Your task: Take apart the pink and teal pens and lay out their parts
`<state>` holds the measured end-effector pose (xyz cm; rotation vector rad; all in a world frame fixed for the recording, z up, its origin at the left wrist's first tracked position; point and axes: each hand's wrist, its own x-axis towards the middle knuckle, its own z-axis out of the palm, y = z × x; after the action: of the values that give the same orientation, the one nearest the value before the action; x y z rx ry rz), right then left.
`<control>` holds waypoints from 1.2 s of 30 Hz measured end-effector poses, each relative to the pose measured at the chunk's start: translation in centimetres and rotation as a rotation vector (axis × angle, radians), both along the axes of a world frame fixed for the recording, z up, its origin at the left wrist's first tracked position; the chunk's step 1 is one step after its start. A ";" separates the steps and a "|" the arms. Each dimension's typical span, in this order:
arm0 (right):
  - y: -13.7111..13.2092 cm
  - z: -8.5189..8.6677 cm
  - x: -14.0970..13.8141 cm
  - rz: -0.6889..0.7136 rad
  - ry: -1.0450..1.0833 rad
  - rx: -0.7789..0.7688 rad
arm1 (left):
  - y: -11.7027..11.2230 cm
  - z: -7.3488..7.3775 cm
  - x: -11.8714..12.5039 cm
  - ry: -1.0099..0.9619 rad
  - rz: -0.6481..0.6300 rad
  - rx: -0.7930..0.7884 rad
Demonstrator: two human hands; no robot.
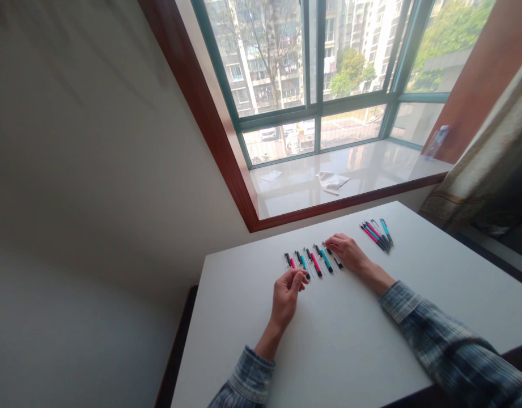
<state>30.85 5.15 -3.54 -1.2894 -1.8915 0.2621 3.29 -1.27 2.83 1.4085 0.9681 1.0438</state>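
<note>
The left hand point(288, 292) curls at the row of pens point(312, 262) on the table point(329, 340); can't tell if it holds one. The right hand point(348, 252) lies open and empty at the row's end, near more pens point(376, 235).

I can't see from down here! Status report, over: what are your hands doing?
Left hand curled at the row of pink and teal pens. Right hand flat at the row's right end. Pen bunch further right, apart.
</note>
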 end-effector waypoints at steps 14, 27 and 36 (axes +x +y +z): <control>-0.3 0.4 -0.3 0.011 -0.010 0.009 | 0.1 -0.2 0.0 0.012 -0.001 0.008; -0.4 0.9 -0.5 0.016 -0.002 0.024 | 0.1 -0.3 0.0 0.021 -0.007 0.002; -0.6 1.2 -0.5 0.013 -0.015 0.021 | 0.2 -0.4 0.0 0.017 -0.008 0.009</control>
<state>30.37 4.55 -2.36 -1.2689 -1.9105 0.2395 3.24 -1.11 2.42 1.4298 0.9705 1.0331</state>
